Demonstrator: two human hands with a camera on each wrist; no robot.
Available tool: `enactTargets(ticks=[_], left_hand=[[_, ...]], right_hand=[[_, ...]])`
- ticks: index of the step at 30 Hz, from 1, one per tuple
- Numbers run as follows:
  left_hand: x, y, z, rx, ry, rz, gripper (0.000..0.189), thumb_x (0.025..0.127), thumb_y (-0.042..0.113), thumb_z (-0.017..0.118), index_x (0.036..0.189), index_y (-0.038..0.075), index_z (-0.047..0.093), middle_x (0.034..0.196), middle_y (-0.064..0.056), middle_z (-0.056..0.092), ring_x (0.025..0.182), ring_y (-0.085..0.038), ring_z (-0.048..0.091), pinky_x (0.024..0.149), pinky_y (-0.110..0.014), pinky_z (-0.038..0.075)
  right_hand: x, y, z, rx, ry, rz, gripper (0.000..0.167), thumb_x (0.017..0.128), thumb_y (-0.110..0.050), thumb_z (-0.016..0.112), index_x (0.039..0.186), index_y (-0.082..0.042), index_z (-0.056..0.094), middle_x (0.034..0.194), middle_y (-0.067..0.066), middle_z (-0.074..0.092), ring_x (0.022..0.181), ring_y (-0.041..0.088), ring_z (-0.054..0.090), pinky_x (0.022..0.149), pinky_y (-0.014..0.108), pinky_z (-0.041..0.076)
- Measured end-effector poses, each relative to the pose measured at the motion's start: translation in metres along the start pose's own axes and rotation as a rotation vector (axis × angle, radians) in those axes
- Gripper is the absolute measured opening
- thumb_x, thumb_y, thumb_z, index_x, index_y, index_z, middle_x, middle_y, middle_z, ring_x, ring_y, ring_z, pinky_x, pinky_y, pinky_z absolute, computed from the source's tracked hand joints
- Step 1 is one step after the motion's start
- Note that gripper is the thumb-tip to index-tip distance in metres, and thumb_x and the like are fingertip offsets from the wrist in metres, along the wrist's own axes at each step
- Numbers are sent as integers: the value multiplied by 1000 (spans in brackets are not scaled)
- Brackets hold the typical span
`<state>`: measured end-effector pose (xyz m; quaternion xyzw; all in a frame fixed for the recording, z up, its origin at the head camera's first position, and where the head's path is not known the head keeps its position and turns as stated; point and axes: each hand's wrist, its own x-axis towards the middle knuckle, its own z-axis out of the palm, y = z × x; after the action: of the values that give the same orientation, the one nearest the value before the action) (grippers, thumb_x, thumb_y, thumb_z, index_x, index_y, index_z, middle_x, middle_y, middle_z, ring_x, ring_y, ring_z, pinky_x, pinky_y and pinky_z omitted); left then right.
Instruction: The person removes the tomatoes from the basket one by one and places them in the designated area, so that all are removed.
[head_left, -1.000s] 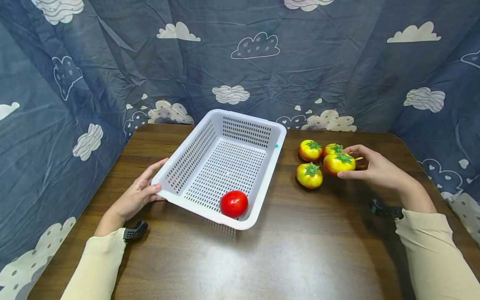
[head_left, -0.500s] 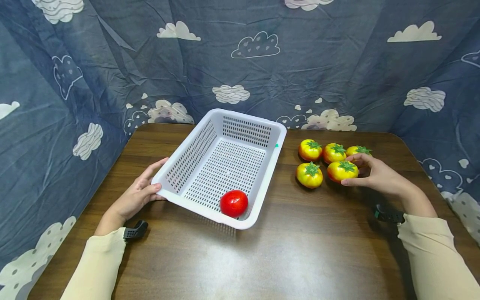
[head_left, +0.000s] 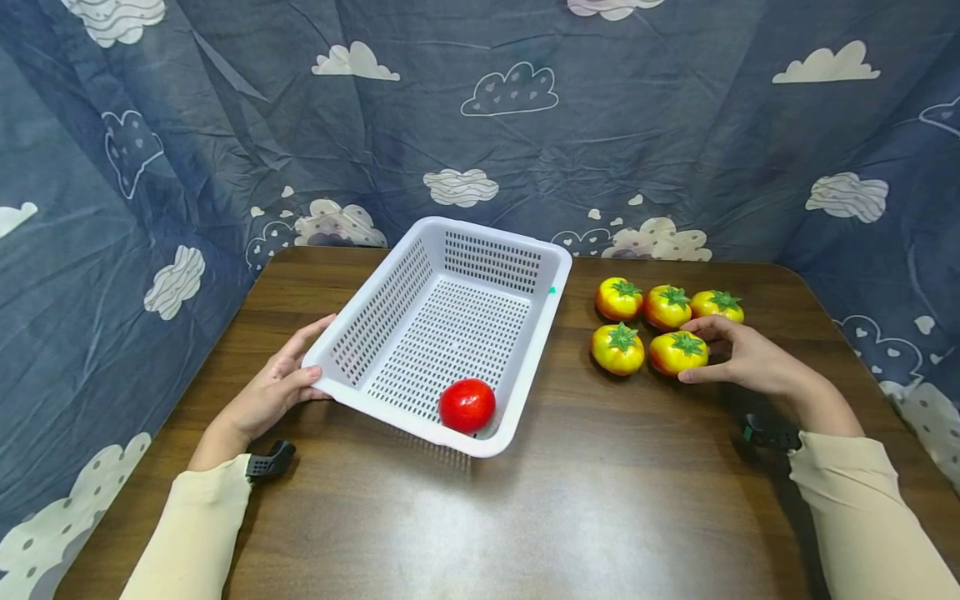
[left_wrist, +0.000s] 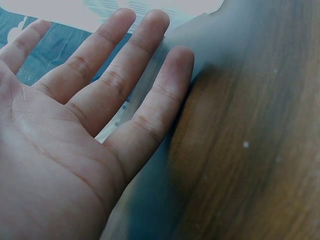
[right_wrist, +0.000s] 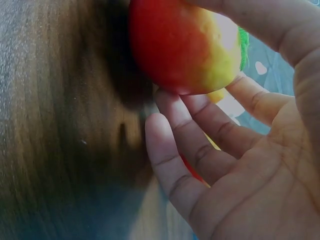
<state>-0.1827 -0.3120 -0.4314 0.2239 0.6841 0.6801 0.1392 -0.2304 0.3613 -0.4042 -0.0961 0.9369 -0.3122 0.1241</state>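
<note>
My left hand holds the near left corner of a white perforated plastic basket, thumb on the rim and fingers along the outer side. In the left wrist view, the fingers reach straight toward its underside. One shiny red tomato lies inside, in the near right corner. To the right of the basket, my right hand grips a yellow-and-red tomato with a green leafy top, between thumb and fingers. It sits low over the table, at the right end of the front row.
Three similar tomatoes stand in a back row, and another tomato sits left of the held one. The brown wooden table ends at the back against a blue cloud-print cloth.
My right hand has brought its tomato down toward the table, then slightly left, into the front row. The back row's right tomato now shows fully. The left hand and basket stay put.
</note>
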Motion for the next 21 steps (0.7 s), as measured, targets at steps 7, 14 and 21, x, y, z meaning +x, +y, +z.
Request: enactTargets(ticks=[7, 14, 21], left_hand=[[0, 0, 0, -1, 0, 0, 70, 110, 0, 42, 172, 27, 23, 152, 6, 57, 122, -13, 70, 94, -30, 62], [0, 1, 0, 3, 1, 0, 70, 110, 0, 42, 172, 27, 23, 151, 6, 57, 122, -13, 70, 93, -30, 62], [1, 0, 0, 2, 0, 0, 70, 110, 0, 42, 172, 27, 23, 151, 6, 57, 122, -13, 70, 94, -30, 62]], right_hand=[[1, 1, 0, 1, -12, -3, 78, 90, -30, 88, 151, -1, 50, 144, 25, 55, 127, 42, 59, 91, 20, 48], [1, 1, 0, 3, -26, 4, 80, 90, -31, 87, 154, -2, 48, 146, 24, 55, 128, 42, 59, 94, 27, 50], [-1, 1, -2, 11, -22, -24, 78, 91, -26, 87, 153, 0, 49, 150, 24, 56, 123, 27, 62, 91, 18, 52]])
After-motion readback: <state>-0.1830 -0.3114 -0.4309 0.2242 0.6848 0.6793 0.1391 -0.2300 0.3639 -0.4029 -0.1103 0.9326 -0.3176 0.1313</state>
